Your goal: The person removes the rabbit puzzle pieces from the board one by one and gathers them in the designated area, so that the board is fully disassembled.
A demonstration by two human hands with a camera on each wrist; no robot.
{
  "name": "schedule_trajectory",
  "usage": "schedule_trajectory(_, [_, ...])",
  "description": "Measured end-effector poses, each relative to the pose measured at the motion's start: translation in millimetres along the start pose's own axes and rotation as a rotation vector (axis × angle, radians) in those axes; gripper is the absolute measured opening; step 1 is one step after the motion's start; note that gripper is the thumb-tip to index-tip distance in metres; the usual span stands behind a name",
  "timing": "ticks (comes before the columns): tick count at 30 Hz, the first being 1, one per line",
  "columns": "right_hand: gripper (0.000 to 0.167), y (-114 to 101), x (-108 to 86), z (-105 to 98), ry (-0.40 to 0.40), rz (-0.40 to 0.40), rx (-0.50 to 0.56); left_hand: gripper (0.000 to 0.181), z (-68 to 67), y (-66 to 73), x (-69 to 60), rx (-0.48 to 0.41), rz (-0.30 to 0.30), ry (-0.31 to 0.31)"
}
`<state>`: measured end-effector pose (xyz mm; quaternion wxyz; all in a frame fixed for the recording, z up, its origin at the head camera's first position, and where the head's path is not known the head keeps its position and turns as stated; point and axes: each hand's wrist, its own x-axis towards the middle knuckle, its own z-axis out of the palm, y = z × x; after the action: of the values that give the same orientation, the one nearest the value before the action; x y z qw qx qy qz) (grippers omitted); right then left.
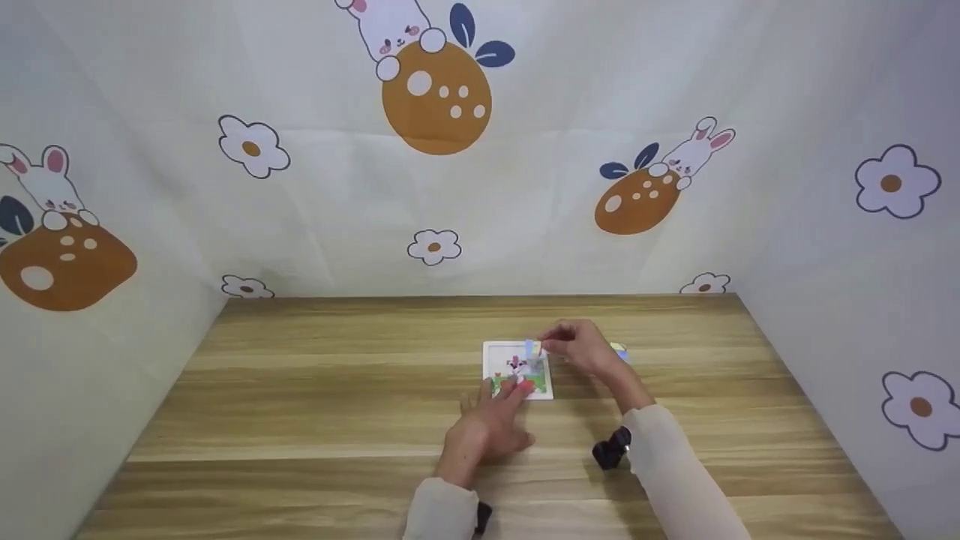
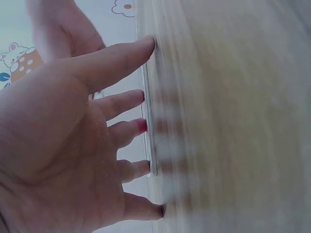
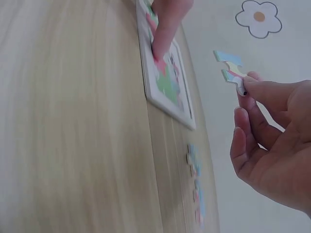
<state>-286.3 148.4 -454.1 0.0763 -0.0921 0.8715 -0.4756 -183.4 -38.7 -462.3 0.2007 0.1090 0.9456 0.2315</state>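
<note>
A white-framed picture puzzle (image 1: 553, 386) lies on the wooden table, its lower part filled with green and pink pieces. The left hand (image 1: 491, 427) rests its fingertips on the puzzle's lower part; in the left wrist view that hand (image 2: 63, 141) has its fingers extended against the thin board (image 2: 149, 131). Pinched between thumb and fingers of the right hand (image 1: 583, 346) is a light blue and yellow piece (image 1: 530, 349), held over the frame's upper right. The right wrist view shows this piece (image 3: 232, 67) raised off the board, in the right hand (image 3: 277, 131).
More puzzle pieces (image 1: 619, 350) lie on the table right of the frame, partly behind the right hand; the right wrist view shows several pieces (image 3: 194, 167) in a row. A patterned cloth (image 1: 337, 187) stands behind and beside the table (image 1: 315, 390).
</note>
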Motion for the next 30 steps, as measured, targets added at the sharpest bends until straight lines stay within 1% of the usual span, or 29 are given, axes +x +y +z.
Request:
schedule_trajectory(1, [0.013,2.1,-1.7,-3.0,0.003,0.004,0.0,0.074,0.1,0.4,-0.4,-0.005,0.002,0.0])
schedule_trajectory(7, [0.015,14.4,-12.1,-24.4,0.017,-0.034,-0.031,0.074,0.2,1.4,-1.2,-0.021,0.012,0.005])
schedule_trajectory(13, [0.015,26.9,-19.8,-38.0,0.028,0.016,-0.058,0.075,0.3,0.0,-1.6,-0.027,0.019,0.016])
schedule_trajectory(18, [0.013,36.0,-20.9,-37.3,0.026,0.024,-0.058,0.075,0.2,-0.4,-1.7,-0.045,0.006,0.013])
schedule_trajectory(26, [0.01,45.1,-18.6,-26.7,0.004,0.069,-0.044,0.076,-0.5,-0.2,-1.7,-0.047,0.0,0.013])
schedule_trajectory(30, [0.01,47.4,-18.2,-22.5,0.009,0.08,-0.061,0.077,-0.4,-0.1,-1.4,-0.045,-0.004,0.007])
